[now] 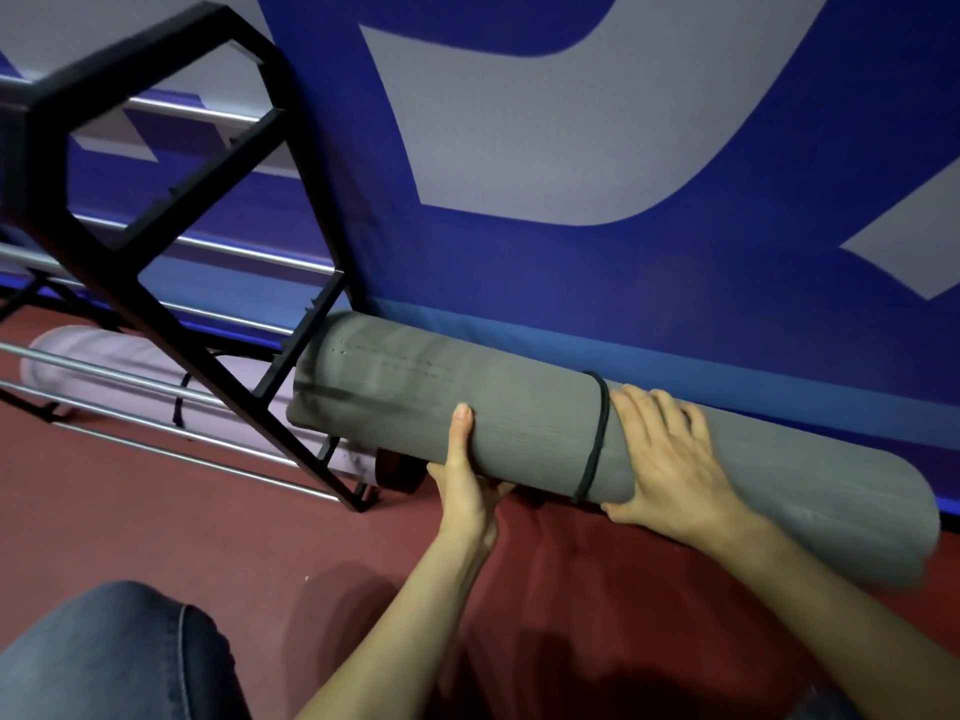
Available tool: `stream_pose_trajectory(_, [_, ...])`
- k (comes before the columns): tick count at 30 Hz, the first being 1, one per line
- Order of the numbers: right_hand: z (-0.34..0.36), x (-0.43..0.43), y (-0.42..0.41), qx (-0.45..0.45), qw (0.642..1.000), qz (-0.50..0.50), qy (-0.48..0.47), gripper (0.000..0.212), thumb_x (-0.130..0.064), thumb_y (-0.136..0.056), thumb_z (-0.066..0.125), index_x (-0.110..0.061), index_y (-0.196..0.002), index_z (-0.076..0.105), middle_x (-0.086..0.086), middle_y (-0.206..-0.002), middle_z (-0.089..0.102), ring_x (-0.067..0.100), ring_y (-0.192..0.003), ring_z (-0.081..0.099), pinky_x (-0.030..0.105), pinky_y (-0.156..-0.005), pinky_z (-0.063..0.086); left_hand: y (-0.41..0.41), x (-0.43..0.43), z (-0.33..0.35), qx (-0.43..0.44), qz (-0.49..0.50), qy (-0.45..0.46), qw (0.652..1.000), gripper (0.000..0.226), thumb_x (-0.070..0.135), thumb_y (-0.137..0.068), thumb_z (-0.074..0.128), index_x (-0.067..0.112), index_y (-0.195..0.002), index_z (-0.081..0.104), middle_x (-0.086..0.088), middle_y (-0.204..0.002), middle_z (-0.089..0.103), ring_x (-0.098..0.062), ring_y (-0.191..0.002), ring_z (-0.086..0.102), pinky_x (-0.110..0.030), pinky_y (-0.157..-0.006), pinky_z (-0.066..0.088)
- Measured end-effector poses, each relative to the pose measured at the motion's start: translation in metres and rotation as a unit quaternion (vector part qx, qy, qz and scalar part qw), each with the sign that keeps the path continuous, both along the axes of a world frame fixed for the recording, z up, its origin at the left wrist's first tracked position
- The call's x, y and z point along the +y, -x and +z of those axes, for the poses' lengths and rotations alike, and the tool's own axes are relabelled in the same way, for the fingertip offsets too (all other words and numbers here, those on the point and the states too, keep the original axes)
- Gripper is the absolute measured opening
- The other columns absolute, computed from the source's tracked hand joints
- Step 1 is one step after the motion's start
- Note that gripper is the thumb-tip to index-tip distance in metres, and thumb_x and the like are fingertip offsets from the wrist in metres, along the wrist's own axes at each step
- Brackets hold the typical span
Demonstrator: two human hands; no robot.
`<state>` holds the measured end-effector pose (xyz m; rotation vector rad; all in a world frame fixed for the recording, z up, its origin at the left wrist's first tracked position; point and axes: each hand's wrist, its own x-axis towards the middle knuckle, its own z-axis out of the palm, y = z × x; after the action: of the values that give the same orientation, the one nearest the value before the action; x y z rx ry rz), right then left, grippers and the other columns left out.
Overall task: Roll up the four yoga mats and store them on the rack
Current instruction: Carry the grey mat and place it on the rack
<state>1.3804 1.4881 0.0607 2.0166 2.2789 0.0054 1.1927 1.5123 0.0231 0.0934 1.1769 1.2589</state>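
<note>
- The rolled grey mat [415,402] lies lengthwise along the foot of the wall and is held between both hands. Its left end is right at the end frame of the rack, and its right end reaches toward the camera.
- A thin black band [597,433] circles the roll between the two hands, just beside the right one.
- The left hand [467,485] grips the mat from below. Its thumb [461,428] points up, flat against the near face of the roll, and its fingers go under the roll, out of sight.
- The right hand [675,470] clasps the mat from above. Its fingers [644,407] are spread and curved over the top of the roll, and the thumb is tucked against the underside.
- The black rack [171,304] stands to the left, with silver rails [156,444] running across its tiers. I cannot tell whether the mat's left end touches the frame.
- A pale rolled mat [104,361] lies low in the rack behind the rails, with a dark strap around it.
- A blue and white banner [571,122] covers the wall behind.
- The floor [156,522] is dark red.
- A knee in blue jeans [114,652] shows at the lower left.
</note>
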Motion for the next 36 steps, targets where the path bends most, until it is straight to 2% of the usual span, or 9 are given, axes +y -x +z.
stream_pose_trajectory(5, [0.007,0.013,0.023,0.008,1.000,0.018,-0.015,0.121,-0.059,-0.034,0.080,-0.005,-0.134,0.040,0.013,-0.131,0.049,0.038,-0.117,0.049,0.055,-0.095,0.041,0.017,0.015,-0.004,0.007,0.014,0.003,1.000,0.107,0.074,-0.045,0.076,0.025,-0.134,0.044,-0.001,-0.127,0.060,-0.023,-0.108,0.064,-0.041,-0.068,0.057])
stream_pose_trajectory(7, [0.009,0.022,0.037,0.013,0.999,0.028,-0.017,0.121,-0.059,-0.031,0.080,-0.003,-0.132,0.044,0.015,-0.129,0.052,0.040,-0.113,0.051,0.055,-0.092,0.043,0.028,0.021,-0.004,-0.005,0.041,-0.001,0.999,0.109,0.074,-0.044,0.077,0.023,-0.134,0.046,-0.002,-0.125,0.062,-0.024,-0.107,0.064,-0.045,-0.078,0.057])
stream_pose_trajectory(11, [0.014,0.040,0.069,0.028,0.998,0.043,-0.020,0.120,-0.060,-0.028,0.080,-0.001,-0.129,0.049,0.016,-0.126,0.054,0.041,-0.107,0.054,0.053,-0.089,0.044,0.040,0.024,0.001,-0.013,0.074,-0.074,0.994,0.069,0.054,-0.070,0.067,0.017,-0.128,0.057,-0.005,-0.121,0.066,-0.024,-0.115,0.061,-0.044,-0.099,0.047])
stream_pose_trajectory(14, [0.020,0.050,0.096,0.032,0.997,0.064,-0.016,0.119,-0.058,-0.036,0.079,-0.003,-0.135,0.042,0.014,-0.133,0.048,0.041,-0.114,0.049,0.053,-0.094,0.038,0.040,0.018,0.002,-0.052,0.049,-0.096,0.993,0.062,0.046,-0.077,0.060,0.012,-0.129,0.056,-0.006,-0.119,0.067,-0.021,-0.114,0.061,-0.038,-0.095,0.048])
stream_pose_trajectory(19, [0.036,0.068,0.123,0.036,0.993,0.108,-0.016,0.116,-0.061,-0.055,0.075,-0.009,-0.145,0.022,0.008,-0.147,0.030,0.036,-0.128,0.034,0.049,-0.104,0.024,0.059,0.032,0.001,-0.052,0.025,-0.078,0.995,0.077,0.062,-0.070,0.066,0.014,-0.130,0.057,-0.009,-0.124,0.065,-0.026,-0.116,0.060,-0.052,-0.103,0.043])
stream_pose_trajectory(24, [0.060,0.072,0.106,0.085,0.984,0.126,0.098,0.135,-0.069,-0.053,0.075,-0.020,-0.151,-0.004,0.000,-0.158,0.004,0.025,-0.146,0.003,0.059,-0.114,0.004,0.080,0.040,0.005,-0.031,0.067,-0.075,0.994,0.040,0.054,-0.087,0.053,0.019,-0.104,0.066,-0.001,-0.094,0.075,-0.016,-0.088,0.071,-0.036,-0.079,0.054])
stream_pose_trajectory(26, [0.068,0.067,0.087,0.072,0.979,0.097,0.165,0.144,-0.071,-0.048,0.076,-0.023,-0.150,-0.014,-0.001,-0.159,-0.003,0.025,-0.146,-0.004,0.059,-0.114,0.000,0.086,0.041,0.006,-0.040,0.073,-0.073,0.994,0.037,0.052,-0.088,0.054,0.020,-0.102,0.066,-0.001,-0.094,0.075,-0.017,-0.088,0.071,-0.034,-0.074,0.054])
stream_pose_trajectory(31, [0.076,0.055,0.044,0.093,0.955,0.019,0.282,0.148,-0.073,-0.044,0.077,-0.030,-0.148,-0.019,-0.006,-0.158,0.008,0.022,-0.144,0.014,0.046,-0.115,0.019,0.095,0.042,0.008,-0.033,0.108,-0.061,0.992,0.053,0.060,-0.076,0.063,0.022,-0.114,0.066,-0.004,-0.111,0.071,-0.023,-0.106,0.065,-0.042,-0.092,0.051])
stream_pose_trajectory(36, [0.064,0.053,0.061,0.133,0.974,0.057,0.171,0.134,-0.071,-0.052,0.073,-0.027,-0.151,-0.007,-0.001,-0.152,0.026,0.023,-0.137,0.028,0.043,-0.111,0.024,0.111,0.050,0.011,-0.054,0.164,-0.096,0.980,0.064,0.057,-0.078,0.062,0.020,-0.130,0.059,-0.004,-0.124,0.065,-0.021,-0.117,0.059,-0.042,-0.101,0.046])
